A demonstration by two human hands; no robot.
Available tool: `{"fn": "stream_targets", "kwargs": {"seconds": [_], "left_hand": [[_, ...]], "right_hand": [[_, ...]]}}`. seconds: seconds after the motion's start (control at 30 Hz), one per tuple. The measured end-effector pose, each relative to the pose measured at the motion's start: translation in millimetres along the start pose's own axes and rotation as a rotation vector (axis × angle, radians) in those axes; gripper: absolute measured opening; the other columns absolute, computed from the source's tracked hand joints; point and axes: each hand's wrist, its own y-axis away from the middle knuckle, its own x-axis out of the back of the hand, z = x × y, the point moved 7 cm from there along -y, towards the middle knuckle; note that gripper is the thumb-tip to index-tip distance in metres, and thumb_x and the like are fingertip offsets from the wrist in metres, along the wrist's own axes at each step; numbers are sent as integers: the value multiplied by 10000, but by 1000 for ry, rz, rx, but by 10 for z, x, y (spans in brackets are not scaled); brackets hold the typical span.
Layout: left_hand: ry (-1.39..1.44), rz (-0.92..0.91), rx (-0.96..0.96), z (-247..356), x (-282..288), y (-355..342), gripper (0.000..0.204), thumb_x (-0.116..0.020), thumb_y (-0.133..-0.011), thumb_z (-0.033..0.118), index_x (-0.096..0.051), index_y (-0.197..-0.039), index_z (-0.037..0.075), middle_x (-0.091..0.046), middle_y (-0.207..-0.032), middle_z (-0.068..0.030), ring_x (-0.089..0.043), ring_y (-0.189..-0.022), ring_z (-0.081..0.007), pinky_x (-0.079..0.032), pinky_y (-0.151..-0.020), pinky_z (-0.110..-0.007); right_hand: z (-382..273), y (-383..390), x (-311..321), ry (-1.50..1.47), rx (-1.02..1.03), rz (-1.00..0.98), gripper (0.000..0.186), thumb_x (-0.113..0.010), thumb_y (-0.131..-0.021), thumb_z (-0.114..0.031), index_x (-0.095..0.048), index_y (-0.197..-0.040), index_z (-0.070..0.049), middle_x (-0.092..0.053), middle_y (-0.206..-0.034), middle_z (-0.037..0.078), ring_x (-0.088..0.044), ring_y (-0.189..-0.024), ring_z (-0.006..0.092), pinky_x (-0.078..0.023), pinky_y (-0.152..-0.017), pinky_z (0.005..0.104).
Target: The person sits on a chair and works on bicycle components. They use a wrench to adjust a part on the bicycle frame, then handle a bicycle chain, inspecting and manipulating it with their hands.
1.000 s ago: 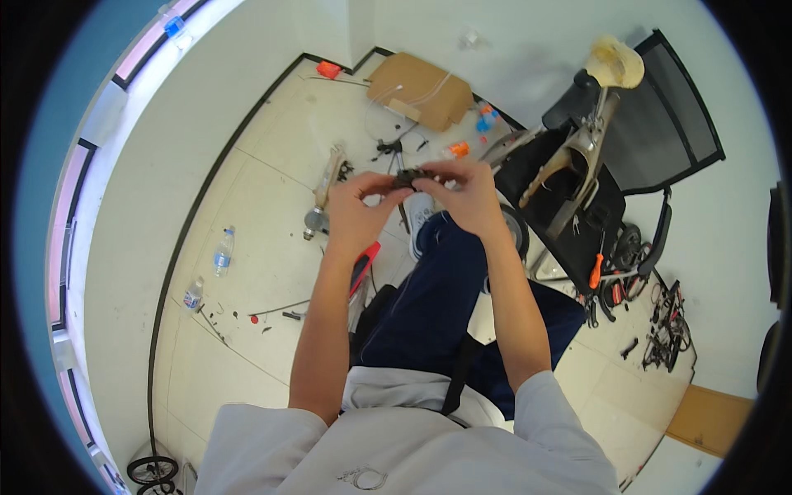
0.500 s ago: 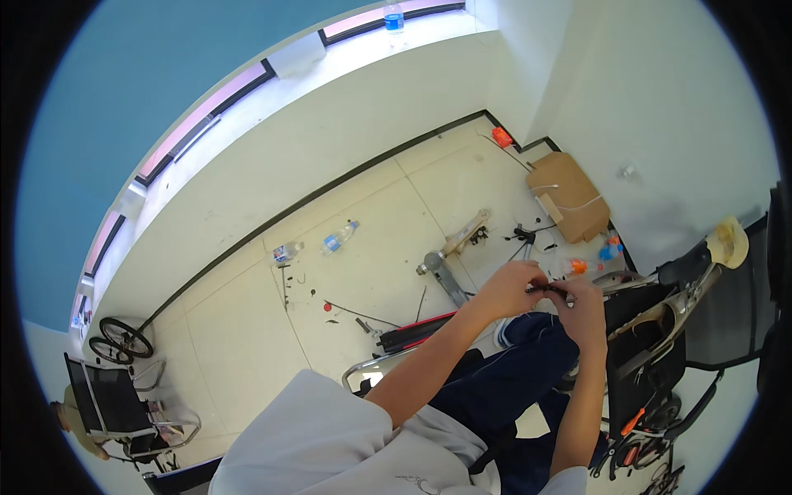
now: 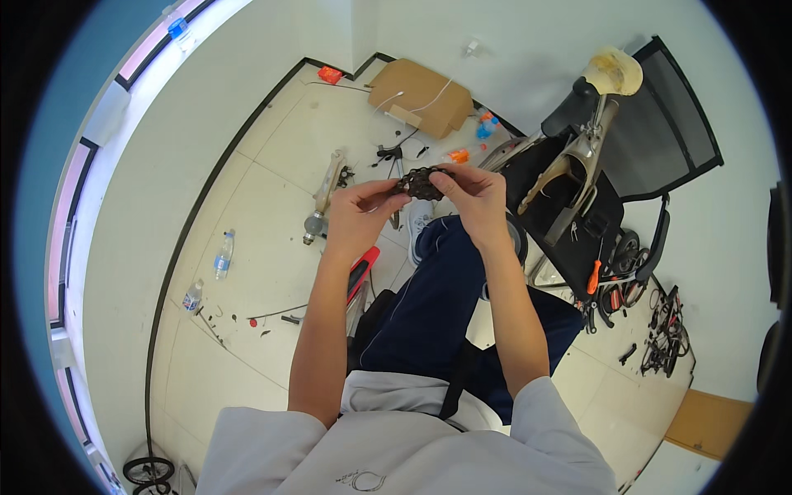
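A dark, lumpy piece that looks like a coiled bike chain (image 3: 423, 185) is held up in front of me between both hands. My left hand (image 3: 363, 206) pinches its left end with fingers and thumb. My right hand (image 3: 470, 198) grips its right part, thumb laid across it. Beyond them on the floor lie a metal arm-like part (image 3: 328, 183) with a grey joint, and a black part with a stem (image 3: 389, 153). My leg and white shoe (image 3: 417, 221) are below the hands.
A black mesh chair (image 3: 675, 115) at right holds metal parts and an orange screwdriver (image 3: 593, 276). Bike parts (image 3: 664, 330) lie beside it. A cardboard piece (image 3: 441, 91), plastic bottles (image 3: 223, 256) and a red-black part (image 3: 361, 272) are on the floor. A windowsill (image 3: 107, 124) runs along the left.
The view swung toward the window and back. The dark piece is now turned to show more of its face, and my hands stay on it.
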Motion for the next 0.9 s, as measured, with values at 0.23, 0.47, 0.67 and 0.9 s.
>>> {"fn": "stream_targets", "kwargs": {"seconds": [0.23, 0.47, 0.67, 0.9], "left_hand": [[-8, -82, 89, -13, -105, 36, 282, -693, -875, 46, -648, -1109, -105, -730, -914, -105, -689, -839, -127, -543, -766, -249], [44, 12, 44, -46, -39, 39, 229, -686, -879, 59, -663, -1042, -100, -726, -877, -107, -695, -795, -135, -547, -749, -253], [-298, -72, -75, -8, -75, 57, 189, -683, -872, 61, -678, -1012, -67, -721, -871, -140, -707, -796, -174, -551, -729, -276], [-374, -85, -63, 32, -112, 48, 209, -712, -852, 68, -689, -1028, -41, -719, -891, -139, -713, -825, -202, -555, -758, -290]], "right_hand": [[168, 70, 44, -51, -37, 96, 186, -724, -864, -52, -711, -1019, 50, -713, -923, 81, -644, -837, 112, -506, -786, 241], [338, 131, -61, -114, -81, 26, 177, -713, -868, -32, -692, -1013, 66, -703, -891, 79, -648, -794, 111, -512, -715, 230], [-20, 38, -87, 485, 108, -225, 287, -751, -797, -124, -702, -1069, -48, -717, -955, 61, -657, -844, 147, -478, -728, 284], [-33, 28, -231, 955, 246, -382, 220, -731, -788, -107, -726, -1001, -50, -711, -813, 87, -629, -726, 197, -479, -670, 297]]}}
